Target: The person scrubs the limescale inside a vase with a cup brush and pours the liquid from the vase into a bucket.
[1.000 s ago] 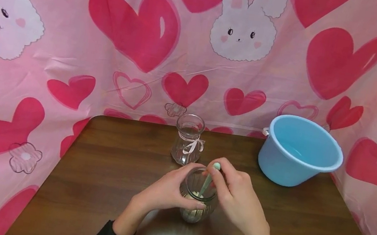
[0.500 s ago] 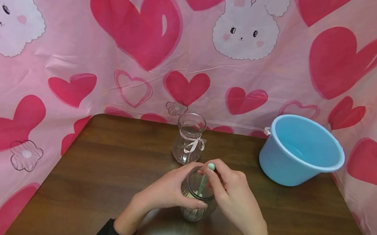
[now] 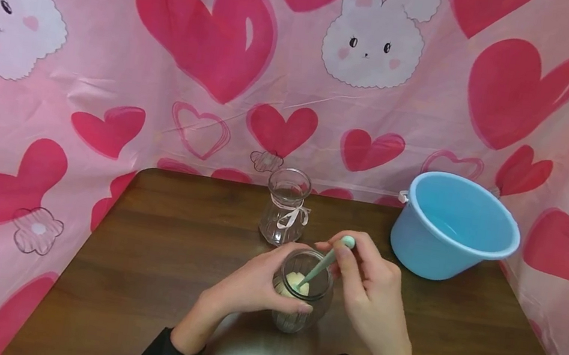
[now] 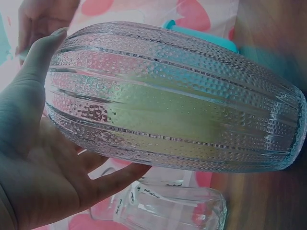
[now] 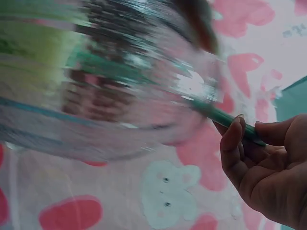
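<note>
A ribbed, dimpled glass vase [image 3: 291, 322] stands upright near the middle of the table. My left hand [image 3: 255, 285] grips it close to the mouth, thumb on the near side; in the left wrist view, the fingers [image 4: 117, 184] reach round the glass. Inside sits the cream head of a sponge bottle brush [image 3: 316, 269], seen as a yellow-green blur through the wall. My right hand [image 3: 370, 286] pinches the top end of its green handle, which leans right over the rim. In the right wrist view, thumb and fingertips meet on the handle [image 5: 225, 119], and the vase is blurred.
Behind the gripped vase stands a second clear glass vase [image 3: 280, 225] with a white ribbon bow. A light blue bucket [image 3: 428, 258] is at the back right of the brown wooden table [image 3: 162, 233]. Pink heart-and-rabbit cloth [image 3: 287, 81] hangs around the back and sides.
My right hand has moved up and to the right, tilting the brush handle from nearly upright to a slant. The cream brush head shows more. My left hand keeps its grip on the vase.
</note>
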A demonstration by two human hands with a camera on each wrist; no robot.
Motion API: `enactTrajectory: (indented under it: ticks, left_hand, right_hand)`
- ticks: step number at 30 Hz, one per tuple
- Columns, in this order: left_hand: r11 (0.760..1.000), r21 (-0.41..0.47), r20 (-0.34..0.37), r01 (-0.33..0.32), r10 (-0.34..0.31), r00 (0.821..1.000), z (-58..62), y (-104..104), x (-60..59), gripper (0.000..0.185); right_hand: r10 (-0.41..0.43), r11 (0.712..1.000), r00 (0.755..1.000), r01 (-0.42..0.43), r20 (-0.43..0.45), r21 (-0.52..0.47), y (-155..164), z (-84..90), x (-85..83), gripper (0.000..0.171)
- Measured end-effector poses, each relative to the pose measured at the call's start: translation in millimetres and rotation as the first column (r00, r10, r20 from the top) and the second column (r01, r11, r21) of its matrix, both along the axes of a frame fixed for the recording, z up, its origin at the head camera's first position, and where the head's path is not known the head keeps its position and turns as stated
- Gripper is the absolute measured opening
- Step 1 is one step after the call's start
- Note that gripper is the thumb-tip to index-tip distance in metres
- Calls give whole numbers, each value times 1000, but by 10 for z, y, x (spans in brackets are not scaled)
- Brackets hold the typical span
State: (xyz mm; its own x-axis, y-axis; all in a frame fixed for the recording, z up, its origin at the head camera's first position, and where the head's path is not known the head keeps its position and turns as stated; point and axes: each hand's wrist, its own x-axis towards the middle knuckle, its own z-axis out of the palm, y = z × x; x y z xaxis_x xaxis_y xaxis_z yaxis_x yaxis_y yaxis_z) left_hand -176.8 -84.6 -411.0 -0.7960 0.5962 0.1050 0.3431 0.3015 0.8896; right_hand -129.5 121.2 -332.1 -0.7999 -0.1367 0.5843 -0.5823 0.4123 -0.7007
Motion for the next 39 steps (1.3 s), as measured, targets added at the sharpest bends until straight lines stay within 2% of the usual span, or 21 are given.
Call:
enactTrajectory:
  ticks: [3,6,10,14,16,18,25,27,30,34,36,39]
  left_hand:
    - [1000,-11,3,-4,4,1000,-1,-9,5,85]
    - [1000,-11,7,2,-2,1000,-8,-17,3,85]
    - [1000,0,7,2,-2,1000,-10,-21,-5,82]
    - [1000,-8,-9,1,-1,1000,4,-3,-3,78]
    - [1000,-10,-20,5,-5,1000,6,5,-2,78]
    - [1000,-13,-21,5,-5,1000,5,7,-2,78]
    - [1000,-10,-3,-4,4,1000,17,-1,-1,78]
    - [1000,-11,4,-9,9,1000,21,-4,7,78]
    - [1000,-19,-3,-15,15,1000,15,0,16,79]
    - [999,-26,-18,-19,19,1000,17,6,20,78]
    - [999,-26,-16,-20,20,1000,27,6,20,78]
    - [999,-30,-8,-16,16,1000,23,6,20,79]
  right_hand:
    - [-21,998,999,18,44,59,-59,-84,-85,11]
    - [-38,997,997,33,68,76,-80,-109,-102,9]
    - [-35,999,999,35,6,0,-38,-26,-37,13]
    - [-47,991,991,30,-126,-134,52,64,60,17]
    - [-62,986,984,34,-169,-165,79,82,96,17]
    - [-68,987,981,39,-182,-155,79,79,107,17]
    - [-52,999,995,53,-81,4,-15,17,2,24]
    - [-55,998,995,56,-81,16,-17,9,-18,25]
    - [-83,996,988,77,-127,-51,7,25,5,24]
    - [-135,978,964,93,-230,-186,39,62,69,18]
    - [-144,976,957,95,-253,-197,40,64,69,17]
    - [-146,982,967,115,-210,-153,26,27,25,20]
